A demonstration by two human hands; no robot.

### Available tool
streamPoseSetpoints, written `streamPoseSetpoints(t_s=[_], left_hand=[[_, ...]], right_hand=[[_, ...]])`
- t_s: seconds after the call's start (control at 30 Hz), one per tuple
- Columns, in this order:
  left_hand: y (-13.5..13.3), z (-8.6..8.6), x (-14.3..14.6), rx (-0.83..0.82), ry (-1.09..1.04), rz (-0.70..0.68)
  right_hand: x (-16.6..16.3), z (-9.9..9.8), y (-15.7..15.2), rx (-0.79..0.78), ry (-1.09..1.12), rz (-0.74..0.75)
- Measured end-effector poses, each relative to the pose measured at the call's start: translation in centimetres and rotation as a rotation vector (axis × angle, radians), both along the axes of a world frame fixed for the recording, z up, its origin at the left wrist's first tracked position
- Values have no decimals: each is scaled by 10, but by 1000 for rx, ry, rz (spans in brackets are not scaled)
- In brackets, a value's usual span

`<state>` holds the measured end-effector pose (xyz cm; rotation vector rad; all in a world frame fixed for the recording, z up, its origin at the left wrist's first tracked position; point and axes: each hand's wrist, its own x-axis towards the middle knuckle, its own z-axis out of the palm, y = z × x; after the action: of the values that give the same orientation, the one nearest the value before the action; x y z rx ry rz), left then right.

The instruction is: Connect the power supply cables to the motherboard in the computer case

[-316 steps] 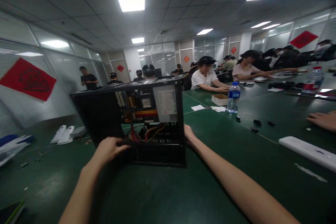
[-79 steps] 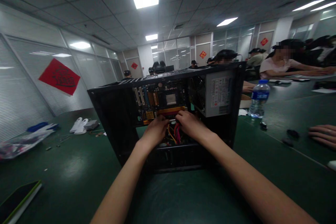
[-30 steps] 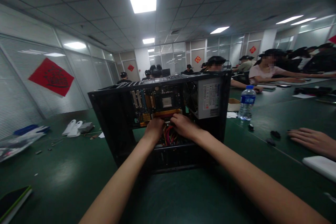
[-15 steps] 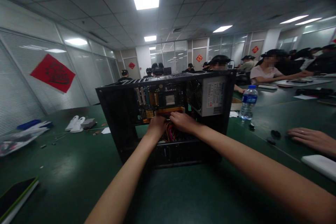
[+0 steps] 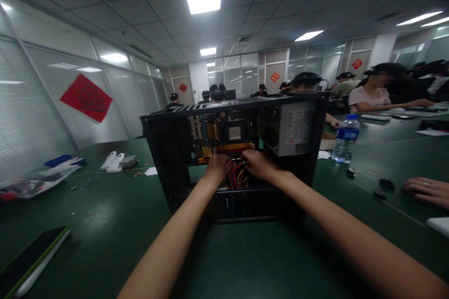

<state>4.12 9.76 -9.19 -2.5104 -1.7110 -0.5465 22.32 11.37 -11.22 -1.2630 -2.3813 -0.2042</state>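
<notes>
An open black computer case (image 5: 159, 163) stands upright on the green table, its motherboard (image 5: 224, 124) facing me. Both my hands reach inside, at the lower edge of the board. My left hand (image 5: 220, 163) is curled at the left end of the yellow and red memory slots (image 5: 233, 147). At their right end is my right hand (image 5: 259, 164), fingers bent and close together. The fingertips are small and dark, so anything pinched in them is hidden. Red, yellow and black cables (image 5: 238, 177) bunch just below and between the hands. A silver power supply (image 5: 294, 128) sits upper right.
A water bottle (image 5: 346, 138) stands right of the case, near small black parts (image 5: 386, 184) and another person's hand (image 5: 428, 189). On the left lie plastic bags (image 5: 42, 180), white items (image 5: 112, 162) and a green-edged notebook-like object (image 5: 38, 254). Several people sit beyond.
The view has turned slightly left, so everything sits further right in the picture. Both hands stay at the memory slots; the right hand has shifted slightly away from the left, showing more cables.
</notes>
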Motion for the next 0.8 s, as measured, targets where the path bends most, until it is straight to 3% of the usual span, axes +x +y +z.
streamPoseSetpoints(t_s=[0.33, 0.8], left_hand=[[5, -1, 1, -29, 6, -8], [3, 1, 6, -19, 15, 28]], right_hand=[[0, 4, -1, -114, 65, -172], [-3, 9, -5, -85, 26, -184]])
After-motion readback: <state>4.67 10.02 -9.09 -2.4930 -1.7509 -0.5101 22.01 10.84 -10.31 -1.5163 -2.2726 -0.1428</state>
